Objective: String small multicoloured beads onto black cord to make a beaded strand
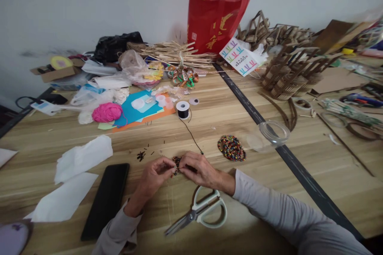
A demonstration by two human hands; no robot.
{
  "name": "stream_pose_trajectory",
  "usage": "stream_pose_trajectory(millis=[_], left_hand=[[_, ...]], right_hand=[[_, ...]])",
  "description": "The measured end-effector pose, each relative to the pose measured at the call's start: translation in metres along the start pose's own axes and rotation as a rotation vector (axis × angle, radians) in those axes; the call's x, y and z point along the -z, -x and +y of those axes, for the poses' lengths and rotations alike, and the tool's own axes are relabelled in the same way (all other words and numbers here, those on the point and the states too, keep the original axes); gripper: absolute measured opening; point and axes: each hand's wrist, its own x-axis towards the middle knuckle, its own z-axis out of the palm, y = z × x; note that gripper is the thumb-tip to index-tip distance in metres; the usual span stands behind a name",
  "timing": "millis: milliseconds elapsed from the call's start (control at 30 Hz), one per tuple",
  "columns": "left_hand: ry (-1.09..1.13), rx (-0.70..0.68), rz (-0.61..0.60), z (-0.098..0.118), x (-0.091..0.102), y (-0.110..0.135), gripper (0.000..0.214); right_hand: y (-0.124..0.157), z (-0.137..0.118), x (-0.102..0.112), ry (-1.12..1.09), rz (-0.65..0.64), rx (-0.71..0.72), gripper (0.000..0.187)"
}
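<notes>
My left hand (157, 173) and my right hand (201, 170) meet fingertip to fingertip just above the table. Both pinch at a small string of dark, multicoloured beads (176, 162), which my fingers partly cover; the exact spot of each grip is too small to make out. A black cord (191, 135) runs from a white-ended spool (182, 109) to a dark end beside my right knuckles. To the right lies a coiled heap of colourful bead strands (231, 148). Scissors with pale green handles (199, 211) rest below my right hand. Short black pieces (141, 155) are scattered beyond my left hand.
At left lie a black phone (105, 201) and white paper sheets (83, 158). Farther back are pink yarn (107, 112), coloured sheets (133, 107) and a red bag (217, 16). Small woven baskets (287, 81) and a clear tape roll (274, 132) stand or lie right.
</notes>
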Motion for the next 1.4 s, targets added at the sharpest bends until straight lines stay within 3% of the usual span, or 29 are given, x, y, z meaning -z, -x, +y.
stream_pose_trajectory(millis=[333,1400], left_hand=[[0.018,-0.016,-0.011,0.0033,0.0021,0.0001,0.007],[0.026,0.004,-0.063,-0.0004,0.0026,0.0009,0.008]], right_hand=[[0.0031,0.0035,-0.0026,-0.016,0.054,0.012,0.006],[0.0020,0.0027,0.0001,-0.021,0.009,-0.018,0.013]])
